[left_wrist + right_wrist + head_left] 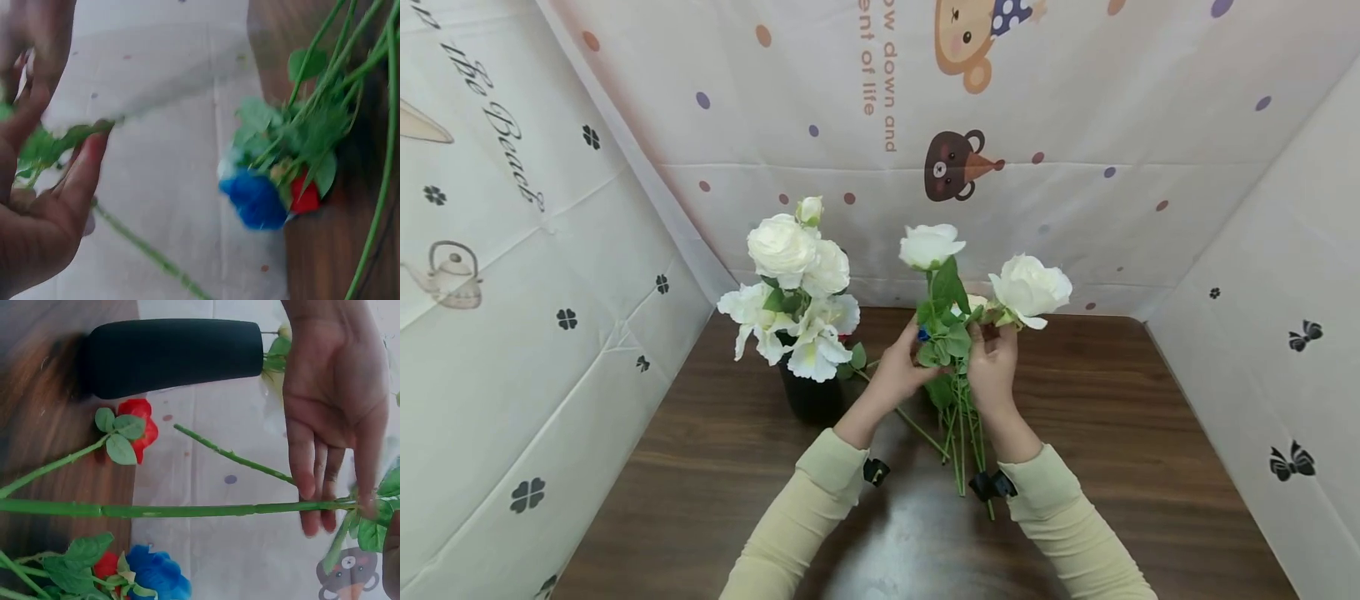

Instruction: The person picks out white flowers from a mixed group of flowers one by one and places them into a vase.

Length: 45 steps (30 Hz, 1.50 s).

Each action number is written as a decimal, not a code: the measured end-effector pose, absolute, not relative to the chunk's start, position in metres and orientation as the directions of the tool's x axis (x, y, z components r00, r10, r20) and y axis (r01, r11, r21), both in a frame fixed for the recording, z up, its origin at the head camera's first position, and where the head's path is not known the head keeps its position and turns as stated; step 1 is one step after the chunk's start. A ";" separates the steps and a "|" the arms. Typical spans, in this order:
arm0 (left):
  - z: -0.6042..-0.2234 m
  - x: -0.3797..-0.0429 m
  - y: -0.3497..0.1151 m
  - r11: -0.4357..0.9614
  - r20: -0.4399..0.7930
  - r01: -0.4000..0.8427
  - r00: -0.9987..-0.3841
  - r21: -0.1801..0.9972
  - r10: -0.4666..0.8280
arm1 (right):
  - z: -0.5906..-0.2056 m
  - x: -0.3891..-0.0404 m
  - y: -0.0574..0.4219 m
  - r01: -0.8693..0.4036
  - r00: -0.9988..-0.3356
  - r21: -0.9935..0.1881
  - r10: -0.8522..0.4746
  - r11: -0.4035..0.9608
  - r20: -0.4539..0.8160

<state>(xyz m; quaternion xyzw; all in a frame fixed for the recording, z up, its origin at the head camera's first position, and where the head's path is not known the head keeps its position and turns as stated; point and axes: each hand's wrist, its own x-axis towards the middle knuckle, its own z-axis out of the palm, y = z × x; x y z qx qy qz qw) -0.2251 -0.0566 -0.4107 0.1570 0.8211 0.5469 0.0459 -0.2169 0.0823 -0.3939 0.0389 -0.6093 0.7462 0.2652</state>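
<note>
Nearest the person, the cut ends of several stems [961, 479] point back between the two forearms, so their long axis runs from near to far, with the blooms at the far end. Next come the hands, side by side, one on each side of the leaves [955, 340]. In the right wrist view, the left hand [898, 367] has its thumb and fingers about a long stem [181, 510] at the start of the leaves, seemingly in a light pinch. The right hand [994, 371] appears to hold the right rose [1032, 287] just below its bloom; how firm that grip is cannot be told. The right rose leans out to the right, while the left rose [931, 247] stands more upright above the left hand. A blue flower [255, 203] sits low behind the leaves, below the hands. The telling relation is sideways: the vase [812, 396] stands upright to the left of both hands, well apart from the right one and nearer the left, its mouth filled with white blooms [786, 250]. Between the vase and the hands lies a red flower [145, 428], its stem slanting back toward the person beneath the left wrist. Farthest off hangs the printed backdrop [775, 100].
</note>
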 end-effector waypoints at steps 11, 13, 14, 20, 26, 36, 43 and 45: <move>-0.418 -0.221 -0.044 0.250 0.024 0.042 -0.997 0.967 0.077 | -0.391 -0.223 0.084 -0.493 -0.774 -0.866 0.414 0.079 0.479; -0.418 -0.220 -0.044 0.279 0.027 0.045 -0.997 0.959 0.068 | -0.391 -0.225 0.085 -0.492 -0.778 -0.869 0.425 0.044 0.462; -0.418 -0.220 -0.043 0.276 0.031 0.051 -0.997 0.960 0.076 | -0.391 -0.225 0.085 -0.492 -0.777 -0.870 0.430 0.042 0.460; -0.418 -0.221 -0.043 0.072 0.013 0.025 -0.986 0.997 0.163 | -0.391 -0.227 0.086 -0.514 -0.789 -0.856 0.368 0.044 0.493; -0.418 -0.222 -0.046 -0.045 -0.056 -0.065 -0.983 0.997 0.177 | -0.394 -0.228 0.086 -0.554 -0.772 -0.831 0.347 0.041 0.532; -0.414 -0.227 -0.046 -0.016 0.041 0.039 -0.986 0.999 0.162 | -0.391 -0.219 0.086 -0.619 -0.731 -0.780 0.430 -0.090 0.530; -0.415 -0.225 -0.045 -0.003 0.004 0.004 -0.979 1.000 0.204 | -0.392 -0.221 0.085 -0.649 -0.717 -0.740 0.467 -0.179 0.517; -0.416 -0.225 -0.046 -0.035 0.000 -0.009 -0.973 0.999 0.232 | -0.393 -0.221 0.086 -0.664 -0.707 -0.720 0.486 -0.202 0.515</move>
